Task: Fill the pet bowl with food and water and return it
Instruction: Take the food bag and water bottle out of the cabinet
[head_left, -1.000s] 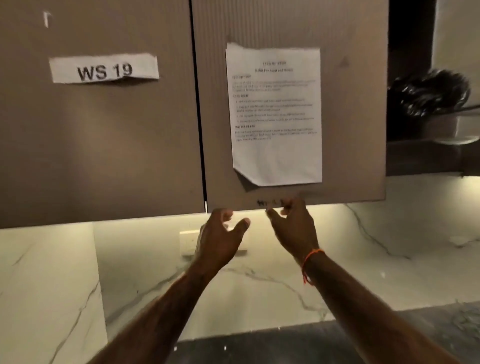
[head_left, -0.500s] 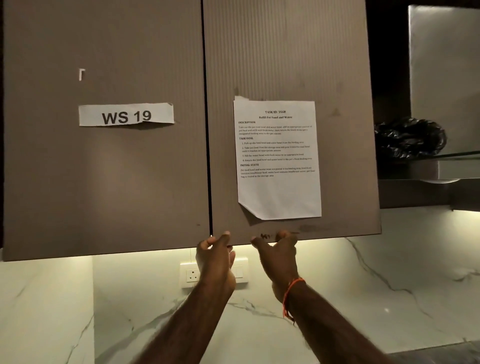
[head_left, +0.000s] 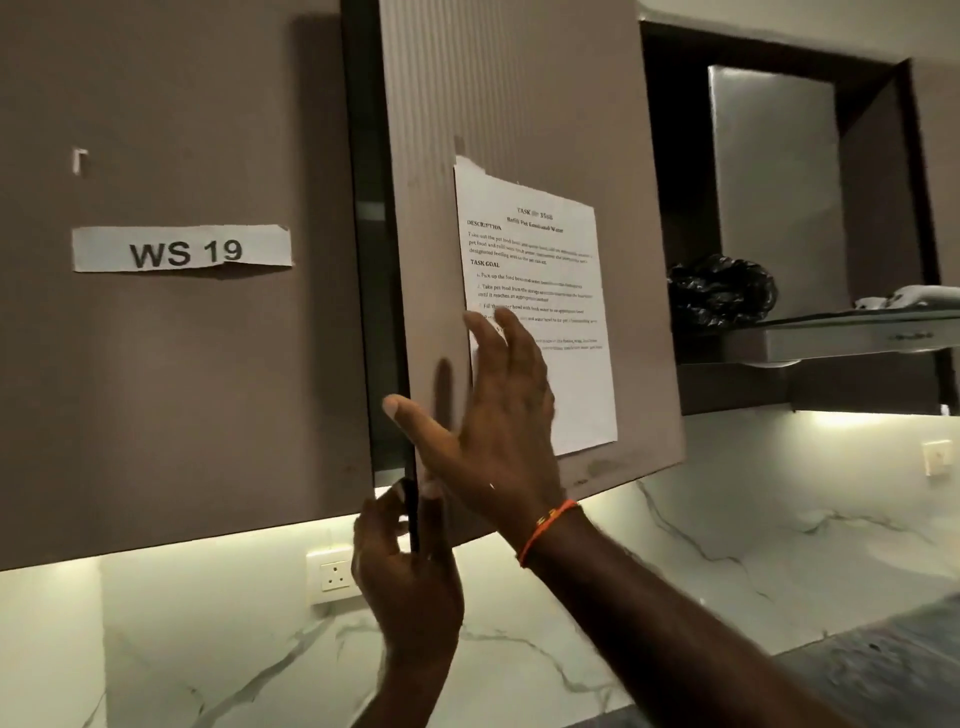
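Observation:
No pet bowl or food is in view. A brown wall cabinet fills the upper frame. Its right door (head_left: 519, 104), with a printed task sheet (head_left: 540, 291) taped on it, stands ajar, showing a dark gap (head_left: 371, 260) whose inside I cannot make out. My left hand (head_left: 405, 571) grips the door's lower left edge, thumb on one side and fingers on the other. My right hand (head_left: 493, 426), with an orange thread on the wrist, is spread flat against the door's front, fingers apart. The left door (head_left: 171, 364) carries a "WS 19" label (head_left: 182, 250) and is closed.
An open dark shelf recess to the right holds a crumpled black plastic bag (head_left: 722, 291) and a steel hood panel (head_left: 774, 197). A white marble backsplash (head_left: 727, 519) runs below, with a wall socket (head_left: 332, 574) under the cabinet. A dark countertop corner (head_left: 893, 670) shows lower right.
Both hands rose from under the cabinet to the right door's bottom edge. The door has swung out from closed to ajar, and my right hand moved up onto its front.

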